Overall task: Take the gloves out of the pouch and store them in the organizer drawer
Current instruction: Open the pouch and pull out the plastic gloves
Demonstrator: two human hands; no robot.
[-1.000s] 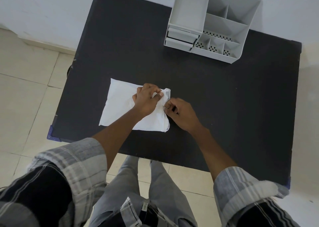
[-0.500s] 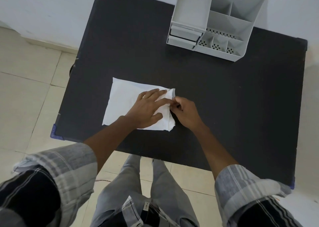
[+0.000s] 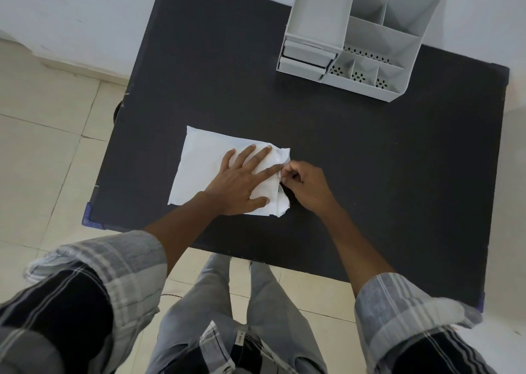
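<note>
A flat white pouch (image 3: 205, 163) lies on the black table (image 3: 370, 174), near its front left. My left hand (image 3: 242, 181) rests flat on the pouch's right half with fingers spread, pressing it down. My right hand (image 3: 306, 187) pinches the pouch's right edge, where the fabric is bunched. No gloves show; the pouch hides whatever is inside. The grey organizer (image 3: 355, 32) stands at the table's back right. Its two small drawers (image 3: 306, 60) are stacked at its front left and both are closed.
The organizer has a tall bin and several open compartments (image 3: 367, 75) with perforated bottoms. A white wall runs behind the table. Beige floor tiles (image 3: 42, 146) lie to the left. My legs show below the table's front edge.
My left hand has gone from pinching the pouch's right edge to lying flat and spread on top of it. My right hand stays at that edge. The camera has moved slightly.
</note>
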